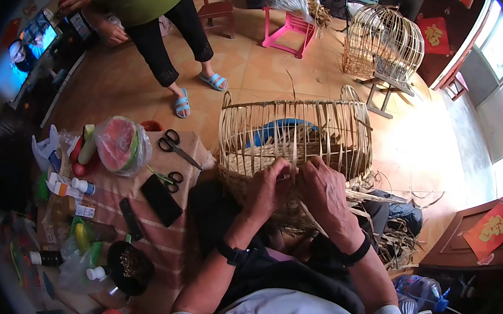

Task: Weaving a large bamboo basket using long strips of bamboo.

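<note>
A half-woven basket [233, 162] of pale split-cane strips stands before me, with a tightly woven bottom and open upright ribs. My left hand [265, 189] is closed at its near side, fingertips pinched on a thin strip. Close beside it, my right hand [325, 191] also pinches strip ends at the same spot. The fingers hide exactly where the strips cross. Loose strip ends [366, 197] stick out to the right of my right hand. Through the ribs a blue object [279, 128] shows.
A cloth-covered table [192, 142] on the left bears large scissors [170, 144], small scissors [172, 180], a black phone [161, 201] and a wrapped cut watermelon [120, 145]. A person [158, 32] stands ahead. Another woven frame [383, 42] rests at the far right; scrap strips [398, 242] lie near my right side.
</note>
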`<action>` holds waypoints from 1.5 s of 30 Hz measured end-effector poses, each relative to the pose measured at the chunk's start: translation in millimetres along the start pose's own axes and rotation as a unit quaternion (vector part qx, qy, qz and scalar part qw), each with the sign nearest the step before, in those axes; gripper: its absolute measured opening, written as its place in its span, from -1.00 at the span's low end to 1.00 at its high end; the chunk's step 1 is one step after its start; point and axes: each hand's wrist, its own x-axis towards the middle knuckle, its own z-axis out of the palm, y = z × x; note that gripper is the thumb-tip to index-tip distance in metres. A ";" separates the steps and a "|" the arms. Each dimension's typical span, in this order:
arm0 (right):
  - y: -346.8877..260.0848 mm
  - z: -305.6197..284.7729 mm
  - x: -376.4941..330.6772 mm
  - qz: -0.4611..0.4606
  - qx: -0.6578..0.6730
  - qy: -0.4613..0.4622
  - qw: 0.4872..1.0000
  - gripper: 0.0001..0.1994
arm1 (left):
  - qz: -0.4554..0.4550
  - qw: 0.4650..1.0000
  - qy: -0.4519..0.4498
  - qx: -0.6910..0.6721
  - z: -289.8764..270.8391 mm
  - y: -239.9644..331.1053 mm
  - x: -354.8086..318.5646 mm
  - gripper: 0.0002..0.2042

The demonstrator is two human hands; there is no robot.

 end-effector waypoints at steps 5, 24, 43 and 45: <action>4.7 -1.6 -8.7 -0.039 0.014 0.023 0.999 -0.84 | -0.019 0.999 -0.005 -0.041 -1.0 -15.0 -6.1 -0.74; 39.7 -21.8 -7.4 -0.224 -0.027 -0.018 0.974 -0.82 | 0.032 0.993 -0.106 0.038 -20.6 -10.0 -4.2 -0.89; 35.4 -37.4 -57.2 -0.049 0.103 0.084 0.990 -0.72 | 0.125 0.973 -0.129 0.147 -18.5 3.2 2.1 -0.74; 24.0 -29.2 -62.8 -0.052 0.062 0.051 0.995 -0.75 | 0.099 0.974 -0.139 0.151 -18.2 4.8 5.9 -0.76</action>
